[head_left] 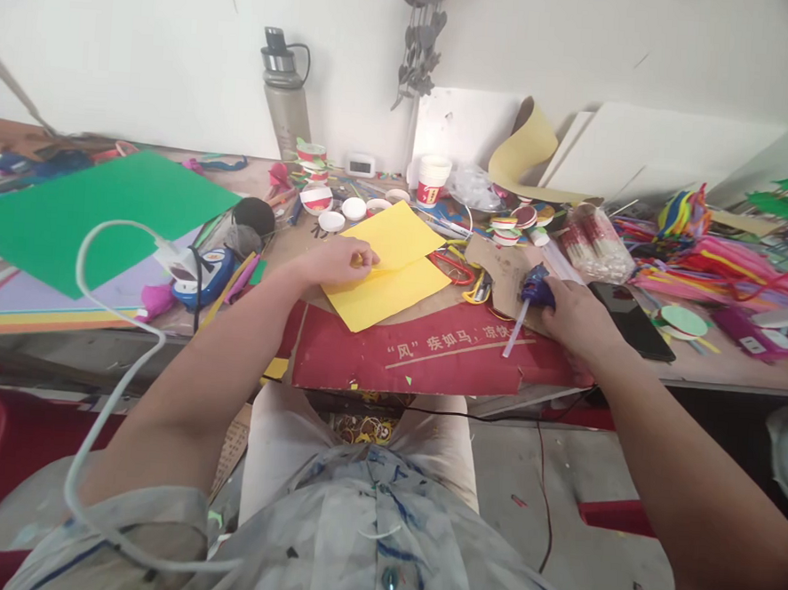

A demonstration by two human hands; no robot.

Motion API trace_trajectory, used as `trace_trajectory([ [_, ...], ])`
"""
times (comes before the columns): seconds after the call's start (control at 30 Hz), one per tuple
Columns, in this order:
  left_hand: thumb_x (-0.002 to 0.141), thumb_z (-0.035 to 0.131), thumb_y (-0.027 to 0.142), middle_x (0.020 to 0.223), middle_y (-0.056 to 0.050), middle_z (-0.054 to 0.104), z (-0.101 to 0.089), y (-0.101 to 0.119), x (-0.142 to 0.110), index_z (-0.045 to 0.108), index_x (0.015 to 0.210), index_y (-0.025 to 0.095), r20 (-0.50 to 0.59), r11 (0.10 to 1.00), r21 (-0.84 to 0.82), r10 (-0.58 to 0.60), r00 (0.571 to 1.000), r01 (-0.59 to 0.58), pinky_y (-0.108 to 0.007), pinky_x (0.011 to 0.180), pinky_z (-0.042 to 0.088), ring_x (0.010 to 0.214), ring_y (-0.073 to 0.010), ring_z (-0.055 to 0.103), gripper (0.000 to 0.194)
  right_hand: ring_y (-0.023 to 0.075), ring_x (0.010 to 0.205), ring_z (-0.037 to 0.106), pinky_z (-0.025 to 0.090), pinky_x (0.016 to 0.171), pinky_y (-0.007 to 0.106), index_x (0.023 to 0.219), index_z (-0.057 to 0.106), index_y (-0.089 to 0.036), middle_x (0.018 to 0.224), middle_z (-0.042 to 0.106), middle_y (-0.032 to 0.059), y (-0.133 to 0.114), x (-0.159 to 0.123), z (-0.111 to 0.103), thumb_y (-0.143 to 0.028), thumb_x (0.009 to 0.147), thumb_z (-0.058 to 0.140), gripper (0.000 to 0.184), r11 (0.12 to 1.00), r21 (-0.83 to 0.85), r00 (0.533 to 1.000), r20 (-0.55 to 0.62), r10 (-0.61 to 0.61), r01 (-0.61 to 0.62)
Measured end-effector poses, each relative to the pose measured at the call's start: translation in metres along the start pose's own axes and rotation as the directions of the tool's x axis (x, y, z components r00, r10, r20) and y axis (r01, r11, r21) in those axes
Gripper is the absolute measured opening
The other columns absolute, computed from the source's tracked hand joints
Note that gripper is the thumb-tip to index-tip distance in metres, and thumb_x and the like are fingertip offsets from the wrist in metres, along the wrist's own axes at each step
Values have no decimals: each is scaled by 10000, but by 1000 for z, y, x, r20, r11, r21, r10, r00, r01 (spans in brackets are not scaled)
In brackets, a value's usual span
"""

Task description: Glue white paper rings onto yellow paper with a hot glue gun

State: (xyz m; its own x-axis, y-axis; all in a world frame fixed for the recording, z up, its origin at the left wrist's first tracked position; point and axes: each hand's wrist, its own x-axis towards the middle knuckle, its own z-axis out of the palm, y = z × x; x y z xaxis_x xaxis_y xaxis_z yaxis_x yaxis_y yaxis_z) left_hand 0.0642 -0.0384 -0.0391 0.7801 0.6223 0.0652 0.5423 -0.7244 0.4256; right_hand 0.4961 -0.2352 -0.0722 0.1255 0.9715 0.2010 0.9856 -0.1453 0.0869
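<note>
A folded yellow sheet of paper (pixel 396 264) lies on the table in front of me. My left hand (pixel 337 261) rests on its left edge, fingers pinched on the fold. My right hand (pixel 576 319) lies to the right, closed around a blue glue gun (pixel 534 290) with a pale glue stick (pixel 513 331) poking out towards me. Both sit over a red cardboard piece (pixel 430 359) with white writing that hangs over the table's front edge.
A green sheet (pixel 85 209) and stacked coloured paper lie at the left. A metal bottle (pixel 286 101), cups, lids, red scissors (pixel 453 267), a black phone (pixel 629 318) and bright pipe cleaners (pixel 717 257) crowd the back and right. A white cable (pixel 98 330) loops by my left arm.
</note>
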Motion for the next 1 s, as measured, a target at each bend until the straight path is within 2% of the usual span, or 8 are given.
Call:
trace_trajectory([
  [0.17,860,581,381,1313,-47,820,0,-3,1,711,958,227,-15,1000,-4,8,1000,-8,-366,1019,558,1163,-256,742,224,415,1202,697,540,1033,534,1426,624,-46,1289,725,291,-5,-4,-6,-208,930,565,524,993,-96,998,-7,62,-62],
  [0.37,870,576,391,1374,-56,798,0,0,0,724,988,221,-20,1000,11,-7,1000,7,-378,1065,547,1213,-270,730,255,415,1055,726,571,882,520,1193,702,-78,1104,743,296,-13,-15,-7,-255,983,500,341,968,-194,986,12,166,-160],
  [0.47,876,577,399,1408,-43,784,-2,1,-1,696,931,221,12,1000,-6,-7,1000,7,-347,1040,552,1233,-259,730,221,467,1136,697,571,878,572,1294,658,-84,1181,722,321,-12,-15,-14,-289,991,488,404,960,-147,969,-106,223,-237],
  [0.53,875,580,397,1402,-41,786,-2,1,-1,673,903,221,21,1000,-25,-12,1000,12,-329,1007,556,1215,-247,738,201,472,1181,681,565,926,594,1360,626,-85,1223,712,339,-11,-13,-21,-298,995,493,444,967,-32,945,-222,240,-253],
  [0.67,894,579,406,1403,-51,787,-1,-4,0,638,890,219,24,998,-63,-7,1000,9,-333,1005,547,1202,-241,744,197,401,1157,720,566,1021,527,1295,679,-141,1194,760,274,-29,-9,-38,-362,992,554,395,950,299,909,-365,199,-88],
  [0.77,914,577,421,1412,-55,784,1,-9,1,651,912,216,5,997,-66,-33,999,33,-352,1036,542,1200,-244,739,218,356,1190,719,572,1053,515,1254,722,-216,1232,767,193,-63,-6,-51,-416,1009,555,358,899,409,930,-368,3,159],
  [0.83,922,580,429,1412,-59,784,2,-12,2,659,918,213,1,997,-71,-38,999,38,-357,1058,540,1185,-240,743,230,333,1280,690,554,1109,519,1285,724,-263,1343,754,144,-87,-3,-57,-376,1016,540,345,856,444,942,-311,-130,265],
  [1.0,926,579,427,1417,-48,781,3,-15,3,733,1075,216,6,998,-61,-24,1000,25,-363,1070,548,1230,-249,734,300,342,1314,679,517,1165,541,1370,702,-212,1400,753,146,-119,10,-52,-280,988,521,429,835,467,957,-168,-238,290],
])
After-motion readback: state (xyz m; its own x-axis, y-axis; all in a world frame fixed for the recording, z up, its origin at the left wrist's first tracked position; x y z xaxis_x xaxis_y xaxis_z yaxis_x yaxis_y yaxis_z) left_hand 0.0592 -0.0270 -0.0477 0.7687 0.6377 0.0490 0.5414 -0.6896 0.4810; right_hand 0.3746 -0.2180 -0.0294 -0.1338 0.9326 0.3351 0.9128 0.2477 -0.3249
